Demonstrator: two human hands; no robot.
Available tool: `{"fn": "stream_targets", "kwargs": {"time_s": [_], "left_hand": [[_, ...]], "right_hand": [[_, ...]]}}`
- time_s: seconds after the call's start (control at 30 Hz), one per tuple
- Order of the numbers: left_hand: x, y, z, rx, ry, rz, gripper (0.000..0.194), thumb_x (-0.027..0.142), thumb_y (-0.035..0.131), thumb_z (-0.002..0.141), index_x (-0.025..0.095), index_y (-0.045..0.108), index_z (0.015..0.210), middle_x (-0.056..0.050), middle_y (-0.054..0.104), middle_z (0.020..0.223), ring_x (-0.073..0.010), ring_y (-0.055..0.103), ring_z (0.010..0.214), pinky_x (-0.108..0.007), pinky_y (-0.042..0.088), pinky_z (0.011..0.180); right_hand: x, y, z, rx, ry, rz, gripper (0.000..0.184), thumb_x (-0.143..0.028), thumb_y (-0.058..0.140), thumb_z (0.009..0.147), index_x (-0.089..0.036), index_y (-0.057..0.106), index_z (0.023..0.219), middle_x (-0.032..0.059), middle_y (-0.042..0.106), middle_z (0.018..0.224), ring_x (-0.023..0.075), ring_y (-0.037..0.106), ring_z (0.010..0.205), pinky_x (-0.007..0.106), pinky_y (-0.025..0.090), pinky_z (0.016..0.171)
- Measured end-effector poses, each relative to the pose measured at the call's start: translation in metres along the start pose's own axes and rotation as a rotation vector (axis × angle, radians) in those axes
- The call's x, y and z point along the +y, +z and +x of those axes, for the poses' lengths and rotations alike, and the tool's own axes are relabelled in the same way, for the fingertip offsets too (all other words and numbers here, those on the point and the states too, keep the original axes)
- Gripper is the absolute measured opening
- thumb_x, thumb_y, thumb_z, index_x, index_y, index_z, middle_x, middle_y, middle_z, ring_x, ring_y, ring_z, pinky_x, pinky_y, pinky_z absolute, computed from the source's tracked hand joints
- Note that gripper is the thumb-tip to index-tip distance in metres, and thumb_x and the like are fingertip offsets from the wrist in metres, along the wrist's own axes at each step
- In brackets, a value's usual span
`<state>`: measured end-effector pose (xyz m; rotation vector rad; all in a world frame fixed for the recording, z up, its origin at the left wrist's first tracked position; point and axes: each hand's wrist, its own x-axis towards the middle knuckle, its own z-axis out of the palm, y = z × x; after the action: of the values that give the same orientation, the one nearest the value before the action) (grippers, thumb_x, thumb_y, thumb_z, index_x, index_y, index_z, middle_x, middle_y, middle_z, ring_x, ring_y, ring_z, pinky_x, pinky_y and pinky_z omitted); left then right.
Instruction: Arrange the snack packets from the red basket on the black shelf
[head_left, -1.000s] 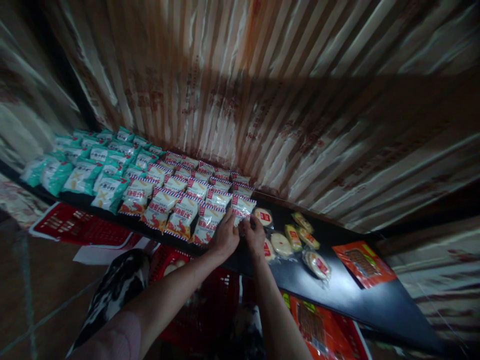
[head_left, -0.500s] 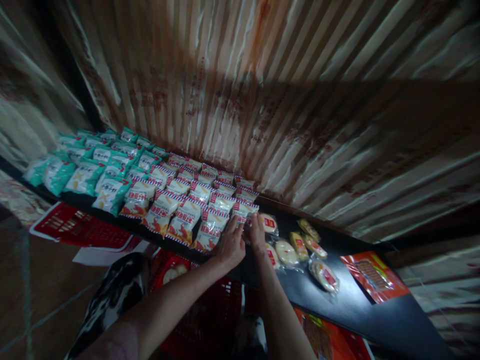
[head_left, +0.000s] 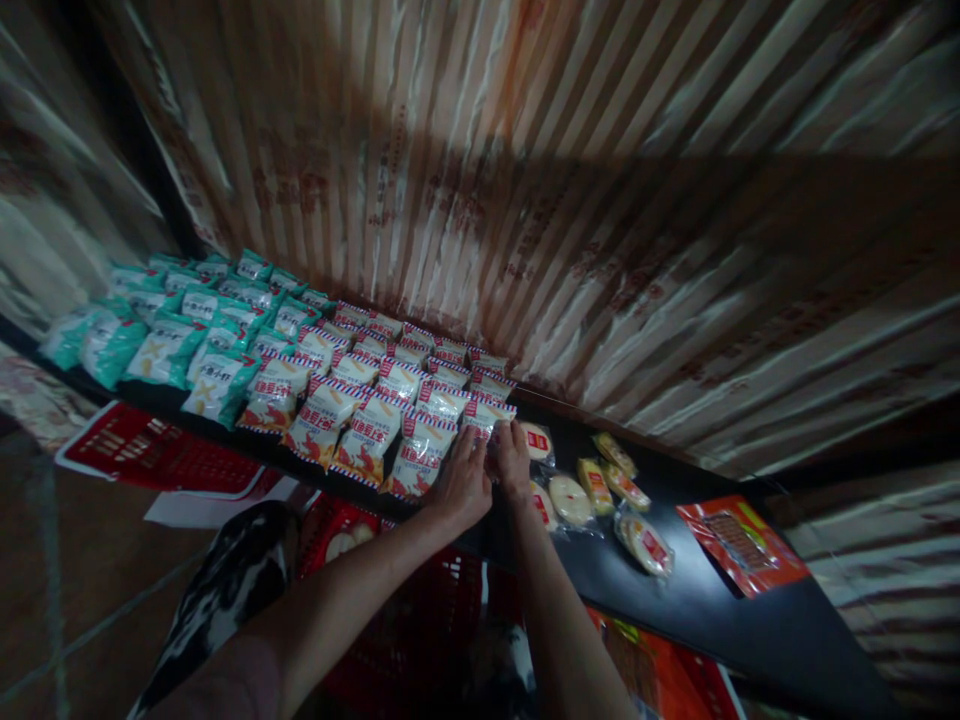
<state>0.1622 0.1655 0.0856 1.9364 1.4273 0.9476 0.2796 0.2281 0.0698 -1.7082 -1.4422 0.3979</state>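
Rows of white snack bags [head_left: 425,440] with red lettering and striped top edges stand on a black shelf [head_left: 720,610]. At the right end of these rows, my left hand [head_left: 463,482] and my right hand [head_left: 513,462] are on either side of one snack bag [head_left: 486,412]. Their fingers are bent in against its lower part, which they partly hide. Just right of my right hand lie round, flat packets in clear wrap [head_left: 571,500], some with red labels.
Teal and white bags [head_left: 221,385] fill the shelf's left end. Small yellow packets [head_left: 595,486] and an orange flat pack [head_left: 742,545] lie to the right. Below are a red basket [head_left: 450,600] and a red sign [head_left: 157,450]. Pleated plastic sheeting [head_left: 465,230] hangs behind.
The view has shifted very slightly. Both hands stay at the same snack bag, with barely any movement of the fingers.
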Motion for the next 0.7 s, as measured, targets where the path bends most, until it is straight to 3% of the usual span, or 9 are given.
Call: {"fn": "stream_targets", "kwargs": {"time_s": [0.2, 0.33, 0.43, 0.53, 0.7], "left_hand": [[0.003, -0.002, -0.006, 0.02, 0.064, 0.031, 0.051, 0.01, 0.043, 0.079, 0.006, 0.046, 0.13, -0.019, 0.029, 0.151, -0.0273, 0.016, 0.144, -0.046, 0.024, 0.117], [0.006, -0.004, -0.011, 0.045, 0.089, 0.04, 0.05, 0.007, 0.044, 0.077, 0.013, 0.049, 0.127, -0.013, 0.034, 0.15, -0.0258, 0.019, 0.143, -0.047, 0.029, 0.116], [0.007, -0.006, -0.017, 0.035, 0.08, 0.05, 0.048, 0.007, 0.044, 0.078, 0.012, 0.051, 0.125, -0.014, 0.041, 0.145, -0.0258, 0.027, 0.14, -0.045, 0.031, 0.114], [0.006, -0.007, -0.027, 0.029, 0.101, 0.042, 0.047, 0.006, 0.041, 0.08, 0.009, 0.05, 0.126, -0.016, 0.047, 0.139, -0.0241, 0.036, 0.136, -0.041, 0.032, 0.114], [0.002, -0.006, -0.051, -0.022, 0.134, -0.001, 0.04, 0.007, 0.04, 0.082, 0.014, 0.054, 0.118, -0.013, 0.058, 0.127, -0.0204, 0.051, 0.123, -0.037, 0.04, 0.108]], "right_hand": [[-0.018, -0.007, -0.015, 0.095, 0.192, 0.162, 0.065, -0.057, 0.036, 0.083, -0.012, 0.051, 0.128, 0.0163, 0.056, 0.13, 0.0272, 0.05, 0.121, 0.039, 0.036, 0.101], [-0.027, -0.011, -0.028, 0.154, 0.171, 0.171, 0.065, -0.054, 0.035, 0.083, -0.01, 0.051, 0.128, 0.0176, 0.055, 0.131, 0.0268, 0.049, 0.122, 0.041, 0.034, 0.104], [-0.029, -0.011, -0.04, 0.211, 0.135, 0.157, 0.062, -0.05, 0.035, 0.084, -0.007, 0.053, 0.125, 0.0193, 0.055, 0.13, 0.0262, 0.048, 0.122, 0.042, 0.032, 0.106], [-0.029, -0.01, -0.055, 0.253, 0.076, 0.15, 0.055, -0.047, 0.036, 0.085, -0.009, 0.057, 0.119, 0.0176, 0.058, 0.124, 0.0243, 0.052, 0.117, 0.042, 0.037, 0.103], [-0.031, -0.009, -0.087, 0.287, 0.04, 0.159, 0.042, -0.038, 0.039, 0.084, -0.012, 0.063, 0.107, 0.0134, 0.065, 0.108, 0.0214, 0.058, 0.103, 0.039, 0.043, 0.096]]}}
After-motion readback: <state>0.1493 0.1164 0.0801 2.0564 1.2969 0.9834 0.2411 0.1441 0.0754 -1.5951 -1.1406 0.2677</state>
